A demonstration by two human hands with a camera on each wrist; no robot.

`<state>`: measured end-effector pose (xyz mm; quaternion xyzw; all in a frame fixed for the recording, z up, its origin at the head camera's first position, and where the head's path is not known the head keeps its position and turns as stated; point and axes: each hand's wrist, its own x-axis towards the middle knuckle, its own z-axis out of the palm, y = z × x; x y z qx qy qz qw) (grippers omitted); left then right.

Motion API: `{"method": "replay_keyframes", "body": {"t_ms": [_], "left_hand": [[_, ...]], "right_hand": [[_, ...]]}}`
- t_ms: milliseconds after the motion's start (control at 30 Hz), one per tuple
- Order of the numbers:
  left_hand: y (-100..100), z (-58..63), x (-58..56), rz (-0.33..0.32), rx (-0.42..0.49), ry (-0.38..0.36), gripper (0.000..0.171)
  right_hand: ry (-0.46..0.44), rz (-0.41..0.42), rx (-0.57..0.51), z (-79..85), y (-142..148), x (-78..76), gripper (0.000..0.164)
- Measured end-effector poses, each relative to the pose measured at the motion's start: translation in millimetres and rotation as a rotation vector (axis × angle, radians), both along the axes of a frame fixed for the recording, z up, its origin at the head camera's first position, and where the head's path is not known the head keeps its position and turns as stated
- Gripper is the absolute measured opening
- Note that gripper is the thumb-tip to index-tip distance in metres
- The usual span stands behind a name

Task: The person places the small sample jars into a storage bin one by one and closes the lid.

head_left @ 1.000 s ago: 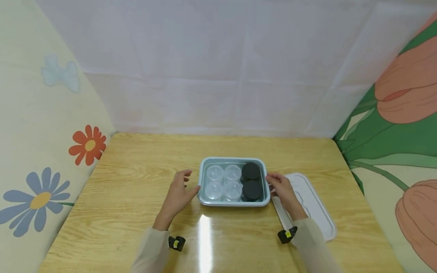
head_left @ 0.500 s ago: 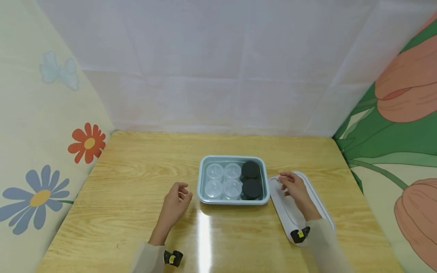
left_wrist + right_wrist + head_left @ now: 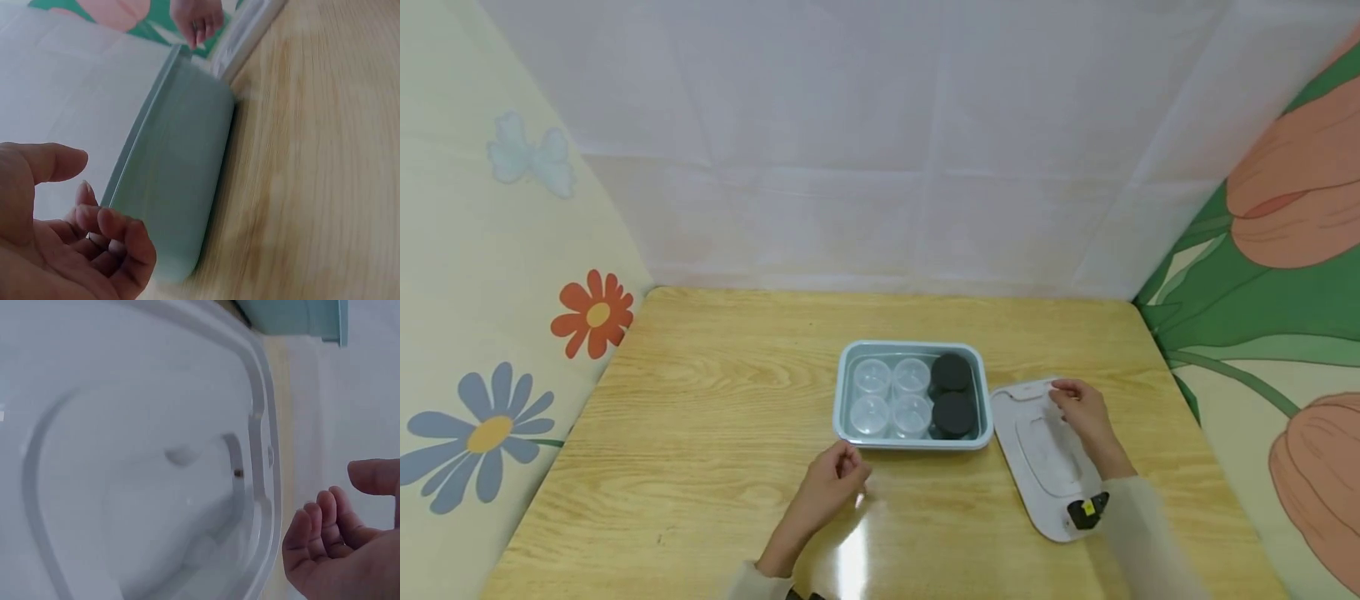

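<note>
A pale blue-green rectangular box stands on the table with several clear round cups inside. Two black round lids or jars fill its right end. My left hand is just below the box's front left corner, fingers loosely curled, holding nothing. In the left wrist view its fingertips overlap the box wall. To the box's right lies a white rounded rectangular lid. My right hand is over the lid's far right edge, thumb apart from bent fingers and nothing between them.
The wooden table reaches back to a white cloth backdrop. Flower-print cloths stand at the left and right. The lid's near left corner lies close beside the box's right end.
My right hand has left the box's right rim and moved right, over the white lid. My left hand drew back from the left rim, then moved right toward the front corner.
</note>
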<state>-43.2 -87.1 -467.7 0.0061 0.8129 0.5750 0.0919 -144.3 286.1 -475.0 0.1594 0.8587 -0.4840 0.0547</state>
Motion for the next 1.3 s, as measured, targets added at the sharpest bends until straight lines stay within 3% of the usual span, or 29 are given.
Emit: {"method": "replay_keyframes", "body": {"t_ms": [133,400,533,733,900,1067,1133,1267,1300], "left_hand": [[21.7,-2.0,2.4,-0.094,0.074,-0.033,0.014],[68.5,-14.2,13.5,-0.202,0.285,-0.156,0.023],[96.2,-27.8,20.4,-0.208,0.328,-0.232,0.025],[130.1,-41.0,29.8,-0.212,0.379,-0.449,0.027],[146.1,-42.0,32.3,-0.216,0.480,-0.580,0.035],[157.3,-39.7,35.1,-0.225,0.579,-0.683,0.039],[161.3,-38.1,37.7,-0.236,0.618,-0.715,0.033],[168.3,-36.4,38.7,-0.267,0.702,-0.768,0.003],[169.7,-36.9,38.2,-0.268,0.719,-0.778,0.009]], "right_hand": [[-0.010,-0.006,0.050,-2.6,13.5,-4.4,0.036],[0.013,-0.020,0.129,-6.9,34.2,-12.9,0.038],[-0.013,-0.016,0.135,-10.4,42.0,-15.6,0.041],[-0.066,0.083,0.092,-11.3,50.6,-18.9,0.050],[-0.102,0.163,0.073,-8.8,52.2,-21.3,0.053],[-0.072,0.228,0.089,-6.7,50.5,-23.3,0.051],[-0.064,0.253,0.100,-6.5,49.7,-24.1,0.051],[-0.076,0.275,0.119,-6.6,47.9,-24.6,0.050],[-0.081,0.281,0.123,-6.9,47.5,-24.4,0.050]]}}
